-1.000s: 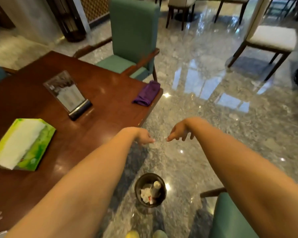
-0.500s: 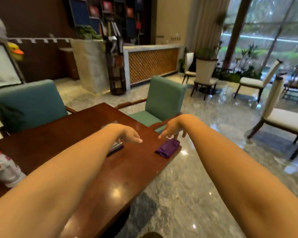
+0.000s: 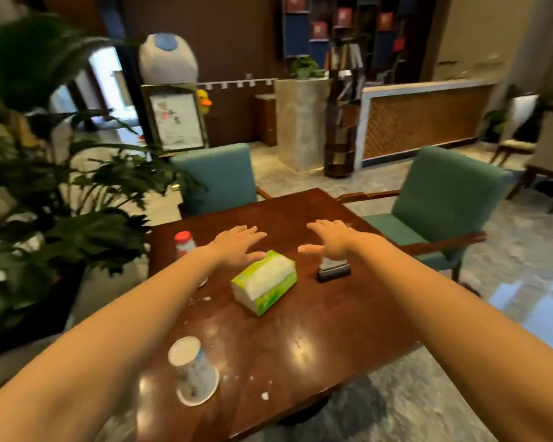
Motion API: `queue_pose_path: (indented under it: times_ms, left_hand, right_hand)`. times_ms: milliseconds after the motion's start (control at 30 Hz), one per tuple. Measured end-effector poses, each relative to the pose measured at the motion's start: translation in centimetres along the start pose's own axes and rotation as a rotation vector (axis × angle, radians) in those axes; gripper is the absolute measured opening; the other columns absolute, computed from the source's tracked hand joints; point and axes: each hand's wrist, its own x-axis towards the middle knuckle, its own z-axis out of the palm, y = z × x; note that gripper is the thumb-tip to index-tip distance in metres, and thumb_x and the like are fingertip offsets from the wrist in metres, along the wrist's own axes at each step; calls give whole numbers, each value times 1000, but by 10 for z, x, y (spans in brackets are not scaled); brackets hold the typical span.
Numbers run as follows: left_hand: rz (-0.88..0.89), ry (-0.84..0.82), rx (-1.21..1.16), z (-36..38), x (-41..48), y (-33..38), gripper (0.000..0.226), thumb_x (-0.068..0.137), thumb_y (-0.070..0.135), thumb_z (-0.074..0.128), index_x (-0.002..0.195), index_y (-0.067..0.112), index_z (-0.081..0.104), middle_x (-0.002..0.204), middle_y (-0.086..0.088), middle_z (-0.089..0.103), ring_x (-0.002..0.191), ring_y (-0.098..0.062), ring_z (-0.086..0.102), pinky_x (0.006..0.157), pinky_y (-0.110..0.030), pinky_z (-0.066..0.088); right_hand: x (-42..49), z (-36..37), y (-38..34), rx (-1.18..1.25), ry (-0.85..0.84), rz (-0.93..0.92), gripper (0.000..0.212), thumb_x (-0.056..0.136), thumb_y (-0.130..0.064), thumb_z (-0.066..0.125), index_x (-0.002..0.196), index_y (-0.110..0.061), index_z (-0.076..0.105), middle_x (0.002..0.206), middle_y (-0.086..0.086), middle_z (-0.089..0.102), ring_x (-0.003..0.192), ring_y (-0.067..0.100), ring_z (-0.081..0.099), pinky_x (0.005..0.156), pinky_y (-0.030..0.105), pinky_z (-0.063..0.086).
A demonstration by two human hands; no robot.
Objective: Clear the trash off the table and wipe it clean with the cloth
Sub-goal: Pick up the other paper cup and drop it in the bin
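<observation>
A green tissue pack (image 3: 264, 280) was seen near the middle of the brown wooden table (image 3: 332, 330). The left hand (image 3: 237, 247) was held palm-down just beyond the pack's far left corner. The right hand (image 3: 331, 240) was held palm-down beyond and to the right of the pack. The fingers of both were stretched out and released, with nothing grasped. Whether the table was touched could not be told. A white paper cup (image 3: 193, 371) was seen nearer than the pack and to its left, its narrow end turned toward the pack. White scraps (image 3: 264, 396) were scattered nearer than the pack, beside the cup. A red-capped bottle (image 3: 184, 244) was seen left of the pack, and a dark card stand (image 3: 332, 271) just to its right.
</observation>
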Motion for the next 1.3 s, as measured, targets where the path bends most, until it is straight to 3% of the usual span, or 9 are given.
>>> queue_pose_path:
  times_ms: [367, 533, 600, 700, 800, 967, 1033, 1200, 1300]
  left_hand:
    - [-255, -61, -202, 98, -109, -101, 70, 91, 50, 43, 148, 21, 15, 158, -5, 14, 146, -25, 11, 119, -39, 14]
    - [-287, -245, -367, 141, -149, -96, 120, 56, 89, 29, 149, 17, 5, 159, -4, 6, 147, -23, 2, 120, -38, 7]
    - [-288, -255, -417, 156, -155, -93, 129, 48, 92, 36, 149, 17, 5, 159, -4, 8, 147, -24, 3, 120, -41, 7]
    - [-285, -207, -491, 173, -158, -89, 104, 71, 68, 57, 148, 16, 11, 158, -6, 13, 146, -25, 6, 119, -41, 9]
    - [-288, -103, -596, 180, -157, -85, 79, 83, 41, 63, 146, 18, 21, 155, -3, 24, 145, -23, 13, 116, -37, 13]
    - [-356, 50, -767, 196, -155, -85, 57, 80, 36, 69, 131, 24, 47, 133, 0, 55, 122, -17, 47, 101, -31, 36]
    - [-387, 51, -878, 203, -155, -83, 54, 78, 36, 71, 127, 25, 50, 128, 2, 58, 116, -14, 52, 94, -29, 40]
    - [-456, 81, -1012, 211, -156, -80, 71, 77, 30, 73, 138, 23, 39, 133, 3, 54, 121, -15, 50, 96, -25, 39]
    - [-484, 135, -1063, 209, -152, -82, 70, 76, 26, 75, 136, 23, 40, 125, 4, 57, 117, -15, 54, 94, -26, 42]
  right_hand:
    - [52, 97, -124, -42, -188, -424, 92, 83, -60, 54, 151, -15, 12, 160, 11, 9, 148, 27, 10, 120, 41, 13]
    - [57, 142, -160, -79, -277, -566, 98, 80, -59, 60, 152, -15, 11, 161, 7, 7, 148, 25, 7, 120, 39, 10]
    - [58, 157, -169, -70, -317, -576, 100, 78, -58, 63, 152, -15, 10, 161, 6, 8, 148, 26, 8, 120, 40, 13]
    - [59, 173, -179, -39, -368, -572, 100, 78, -56, 65, 152, -16, 10, 161, 5, 9, 147, 26, 8, 120, 44, 14]
    - [56, 179, -185, 18, -395, -591, 95, 80, -50, 66, 151, -15, 15, 159, 6, 16, 147, 27, 12, 119, 43, 17]
    - [55, 183, -197, 118, -382, -597, 79, 80, -35, 73, 143, -5, 35, 147, 11, 41, 136, 28, 38, 110, 36, 31]
    - [54, 188, -200, 91, -383, -569, 78, 79, -37, 73, 141, -8, 37, 145, 10, 44, 133, 29, 42, 107, 37, 35]
    - [57, 181, -206, 107, -325, -538, 55, 77, -30, 73, 123, -8, 53, 124, 11, 58, 112, 29, 55, 83, 33, 45]
    - [64, 161, -205, 147, -289, -494, 53, 75, -35, 73, 119, -10, 56, 119, 9, 61, 108, 27, 57, 85, 37, 48]
